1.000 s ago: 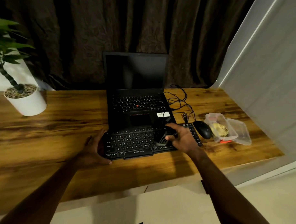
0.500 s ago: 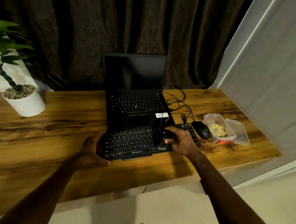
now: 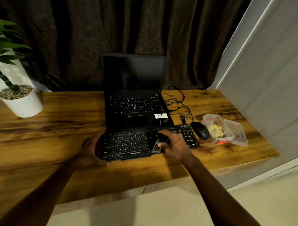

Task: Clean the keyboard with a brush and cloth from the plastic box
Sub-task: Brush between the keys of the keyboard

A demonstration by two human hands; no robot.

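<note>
A black external keyboard [image 3: 129, 144] lies on the wooden desk [image 3: 52, 133] in front of a laptop. My left hand [image 3: 91, 151] grips the keyboard's left end. My right hand [image 3: 174, 145] holds a black brush [image 3: 158, 144] over the right-middle keys, bristles down on the keys. To the right stands the clear plastic box [image 3: 218, 129] with a yellow cloth [image 3: 215, 130] inside and its lid [image 3: 236, 133] lying beside it.
An open black laptop [image 3: 136, 103] sits behind the keyboard, cables [image 3: 178, 103] tangled to its right. A black mouse [image 3: 200, 130] lies between keyboard and box. A potted plant in a white pot [image 3: 22, 103] stands far left. A grey wall panel [image 3: 270, 74] borders the right.
My right hand with the brush has shifted slightly on the keys. The left hand stays on the keyboard's end. The view has drifted a little.
</note>
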